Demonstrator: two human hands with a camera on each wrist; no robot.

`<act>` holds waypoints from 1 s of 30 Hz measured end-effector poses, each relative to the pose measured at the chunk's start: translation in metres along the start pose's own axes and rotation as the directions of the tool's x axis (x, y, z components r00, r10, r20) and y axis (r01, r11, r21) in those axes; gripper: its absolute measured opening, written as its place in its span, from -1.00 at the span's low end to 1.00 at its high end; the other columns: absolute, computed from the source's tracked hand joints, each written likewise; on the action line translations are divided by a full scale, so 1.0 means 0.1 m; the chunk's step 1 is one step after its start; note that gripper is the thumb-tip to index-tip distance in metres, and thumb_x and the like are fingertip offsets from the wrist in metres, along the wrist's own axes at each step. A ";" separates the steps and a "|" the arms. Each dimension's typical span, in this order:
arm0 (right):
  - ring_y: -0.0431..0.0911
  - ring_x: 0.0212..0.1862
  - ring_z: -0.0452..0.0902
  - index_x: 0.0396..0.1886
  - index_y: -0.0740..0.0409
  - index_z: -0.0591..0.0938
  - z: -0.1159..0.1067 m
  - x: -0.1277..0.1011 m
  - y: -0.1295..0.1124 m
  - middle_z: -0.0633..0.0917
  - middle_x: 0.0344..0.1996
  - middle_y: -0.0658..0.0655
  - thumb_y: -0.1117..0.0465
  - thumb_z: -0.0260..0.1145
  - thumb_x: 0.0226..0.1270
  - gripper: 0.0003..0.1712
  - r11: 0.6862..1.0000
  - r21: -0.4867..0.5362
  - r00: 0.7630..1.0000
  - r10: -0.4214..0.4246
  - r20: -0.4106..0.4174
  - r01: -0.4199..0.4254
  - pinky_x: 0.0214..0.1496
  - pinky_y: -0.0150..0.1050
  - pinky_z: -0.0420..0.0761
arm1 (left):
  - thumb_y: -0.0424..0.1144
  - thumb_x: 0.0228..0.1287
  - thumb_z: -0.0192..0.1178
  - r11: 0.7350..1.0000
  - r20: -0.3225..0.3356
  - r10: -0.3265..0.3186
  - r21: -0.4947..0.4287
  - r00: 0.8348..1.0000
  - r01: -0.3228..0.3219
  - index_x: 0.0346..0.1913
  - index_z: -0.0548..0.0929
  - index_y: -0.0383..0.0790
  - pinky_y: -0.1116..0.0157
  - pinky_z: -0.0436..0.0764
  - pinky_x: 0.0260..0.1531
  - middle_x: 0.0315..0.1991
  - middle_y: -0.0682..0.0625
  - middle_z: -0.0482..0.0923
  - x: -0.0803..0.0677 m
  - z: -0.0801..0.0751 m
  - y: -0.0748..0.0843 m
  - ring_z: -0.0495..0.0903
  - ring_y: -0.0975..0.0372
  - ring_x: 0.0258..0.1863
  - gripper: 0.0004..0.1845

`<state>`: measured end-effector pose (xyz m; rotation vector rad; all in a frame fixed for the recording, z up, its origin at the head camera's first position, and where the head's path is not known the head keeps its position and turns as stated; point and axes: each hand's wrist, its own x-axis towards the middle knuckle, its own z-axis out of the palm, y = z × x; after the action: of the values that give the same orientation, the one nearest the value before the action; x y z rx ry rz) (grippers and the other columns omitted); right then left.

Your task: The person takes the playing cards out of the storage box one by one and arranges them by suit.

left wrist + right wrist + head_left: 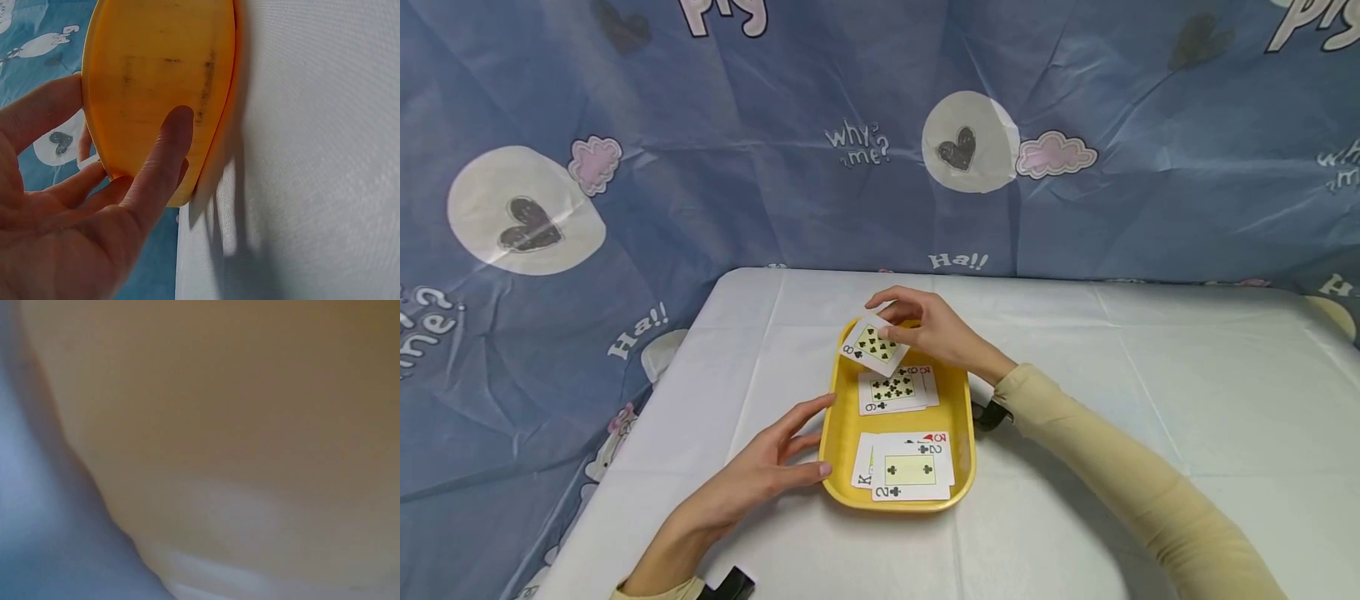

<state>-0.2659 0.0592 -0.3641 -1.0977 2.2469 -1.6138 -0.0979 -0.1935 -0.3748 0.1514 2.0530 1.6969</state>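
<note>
The right hand [928, 329] pinches an eight of clubs card [872, 347] by its far edge, above the far end of the yellow tray [841, 421] on the white worktop [1150, 400]. The left hand [760, 471] lies with relaxed straight fingers against the tray's left wall. The card looks light, thin, bendy and slick, so an edge pinch suits it; two card piles [898, 389] [908, 468] lie in the tray.

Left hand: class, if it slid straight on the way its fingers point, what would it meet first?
The left hand points at the yellow tray; its fingertips already touch the tray's outer wall, so it would meet that wall at once.
</note>
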 end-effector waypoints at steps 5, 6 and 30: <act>0.06 -0.07 0.62 0.18 0.26 0.56 -0.02 -0.07 -0.23 0.67 -0.04 0.25 0.42 0.29 0.36 -0.60 1.000 -0.021 0.998 0.000 -0.063 -0.002 0.05 -0.03 0.55 | -0.23 0.22 0.39 1.000 -0.005 -0.002 0.005 1.000 0.002 0.51 0.19 0.16 -0.16 0.18 0.28 0.53 0.09 -0.06 0.01 0.01 0.00 0.28 0.03 0.38 -0.15; 0.08 -0.07 0.61 0.17 0.28 0.56 -0.03 -0.08 -0.27 0.65 -0.03 0.25 0.43 0.29 0.35 -0.61 1.000 -0.024 0.997 -0.008 -0.079 0.006 0.05 -0.04 0.55 | -0.23 0.22 0.39 1.000 -0.005 -0.003 0.007 1.000 0.003 0.51 0.19 0.16 -0.16 0.18 0.28 0.53 0.09 -0.06 0.01 0.01 0.00 0.28 0.03 0.38 -0.15; 0.07 -0.23 0.67 0.13 0.11 0.59 -0.44 -0.33 -0.20 0.63 -0.18 0.20 0.28 0.40 0.31 -0.60 0.988 0.137 0.936 0.111 -0.335 -0.068 -0.19 -0.12 0.61 | -0.22 0.24 0.37 1.000 0.011 0.004 0.007 1.000 -0.004 0.51 0.19 0.15 -0.05 0.30 0.23 0.53 0.08 -0.04 -0.01 0.00 0.01 0.32 0.04 0.36 -0.16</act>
<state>-0.2559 0.1104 -0.3375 -0.7168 2.3162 -2.0045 -0.0970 -0.1939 -0.3734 0.1666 2.0516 1.6880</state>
